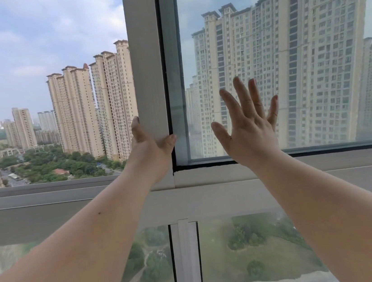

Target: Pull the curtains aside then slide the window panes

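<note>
A sliding window pane stands before me; its grey vertical frame edge runs down the middle of the view. My left hand wraps around the lower part of that frame edge, thumb on the right side, fingers on the left. My right hand lies flat with fingers spread against the glass of the pane, just right of the frame. Left of the frame the window stands open to the outside air. No curtain is in view.
The grey bottom track and sill run across the view below the opening. Under the sill are fixed lower glass panels split by a white mullion. Tall apartment blocks and trees lie outside, far below.
</note>
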A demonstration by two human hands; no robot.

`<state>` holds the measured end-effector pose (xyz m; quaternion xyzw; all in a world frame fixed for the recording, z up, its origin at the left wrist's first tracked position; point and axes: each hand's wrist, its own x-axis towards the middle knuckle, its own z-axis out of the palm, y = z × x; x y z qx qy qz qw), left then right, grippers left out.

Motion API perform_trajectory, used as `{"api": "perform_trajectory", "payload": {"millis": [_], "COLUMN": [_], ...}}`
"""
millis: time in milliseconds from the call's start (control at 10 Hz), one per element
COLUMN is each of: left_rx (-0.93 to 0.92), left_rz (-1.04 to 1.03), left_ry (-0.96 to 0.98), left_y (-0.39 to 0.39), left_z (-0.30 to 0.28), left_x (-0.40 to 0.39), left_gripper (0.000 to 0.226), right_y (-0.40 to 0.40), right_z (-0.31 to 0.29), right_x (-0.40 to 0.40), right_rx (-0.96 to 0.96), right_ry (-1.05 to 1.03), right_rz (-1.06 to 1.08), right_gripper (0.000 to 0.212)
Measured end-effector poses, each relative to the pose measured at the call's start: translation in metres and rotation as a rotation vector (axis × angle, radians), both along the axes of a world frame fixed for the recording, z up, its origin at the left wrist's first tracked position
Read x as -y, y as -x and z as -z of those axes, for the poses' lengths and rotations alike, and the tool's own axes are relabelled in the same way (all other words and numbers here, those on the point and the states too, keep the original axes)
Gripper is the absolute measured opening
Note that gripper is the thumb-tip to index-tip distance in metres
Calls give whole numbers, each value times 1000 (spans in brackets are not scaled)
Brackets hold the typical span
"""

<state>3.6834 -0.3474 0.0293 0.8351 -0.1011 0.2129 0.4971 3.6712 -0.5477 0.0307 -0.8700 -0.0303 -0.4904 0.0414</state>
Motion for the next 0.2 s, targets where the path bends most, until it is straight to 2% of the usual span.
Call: {"api": "perform_trajectory", "payload": {"millis": [100,200], "left_rx": [-72,-49], "left_rz": [-63,-125], "left_ry": [-78,-203], "left_y": [19,40], "left_z": [6,13], "left_x": [2,-5], "left_gripper": [89,83], "right_y": [9,25], "right_z": [0,7], "right_x": [2,6], "right_rx": [-29,-110], "right_ry": [-29,-82], "right_rz": [-93,-181], "right_gripper": [64,52]}}
